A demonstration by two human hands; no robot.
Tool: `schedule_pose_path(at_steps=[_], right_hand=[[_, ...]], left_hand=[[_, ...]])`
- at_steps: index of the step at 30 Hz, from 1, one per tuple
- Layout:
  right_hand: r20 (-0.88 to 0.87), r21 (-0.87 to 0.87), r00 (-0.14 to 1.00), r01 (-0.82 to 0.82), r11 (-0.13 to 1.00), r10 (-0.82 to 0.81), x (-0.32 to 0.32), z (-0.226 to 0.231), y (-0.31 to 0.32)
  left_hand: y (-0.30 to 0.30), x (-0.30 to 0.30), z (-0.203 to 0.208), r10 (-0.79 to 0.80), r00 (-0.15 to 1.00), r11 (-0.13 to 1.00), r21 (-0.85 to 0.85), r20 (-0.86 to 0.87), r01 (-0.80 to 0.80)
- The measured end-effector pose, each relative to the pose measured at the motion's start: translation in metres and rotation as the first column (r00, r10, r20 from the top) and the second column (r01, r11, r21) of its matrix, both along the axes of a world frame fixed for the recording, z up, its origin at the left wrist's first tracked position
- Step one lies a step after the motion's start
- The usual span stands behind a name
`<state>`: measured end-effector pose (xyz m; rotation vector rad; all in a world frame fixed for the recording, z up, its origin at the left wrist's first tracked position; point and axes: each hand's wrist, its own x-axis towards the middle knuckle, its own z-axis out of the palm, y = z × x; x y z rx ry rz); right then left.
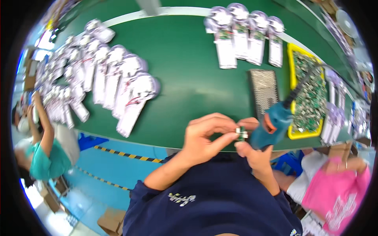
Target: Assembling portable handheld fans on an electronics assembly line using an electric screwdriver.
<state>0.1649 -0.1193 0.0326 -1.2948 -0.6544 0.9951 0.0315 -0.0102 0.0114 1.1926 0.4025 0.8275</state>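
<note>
A small green circuit board [241, 134] with pale metal parts is held up in front of my body, over the table's near edge. The fingers and thumb of my left hand [206, 135] pinch it from the left. From the right, the thumb and forefinger of my right hand [252, 151] close on it. A teal power tool [269, 126], apparently an electric screwdriver with an orange switch and a dark cord, covers much of that right hand. Whether the palm also grips the tool is hidden.
On the green table [185, 59], a dark tray of small metal pieces [264, 88] lies beside a yellow bin [292, 78] full of circuit boards. White handheld units [136, 88] crowd the left; several others [246, 35] line the far side. Co-workers [49, 157] sit left and right.
</note>
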Motion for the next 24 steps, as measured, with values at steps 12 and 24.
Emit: schedule_pose_path(at_steps=[12, 24], right_hand=[[-0.212, -0.114, 0.977, -0.002, 0.994, -0.022, 0.001, -0.016, -0.004], [-0.148, -0.180, 0.989, -0.001, 0.984, -0.027, 0.001, -0.008, -0.008]], left_hand=[[0.076, -0.142, 0.032, 0.827, 0.158, 0.531, 0.842, -0.539, 0.093], [0.105, -0.118, 0.021, 0.588, 0.639, 0.635, 0.773, -0.496, 0.016]])
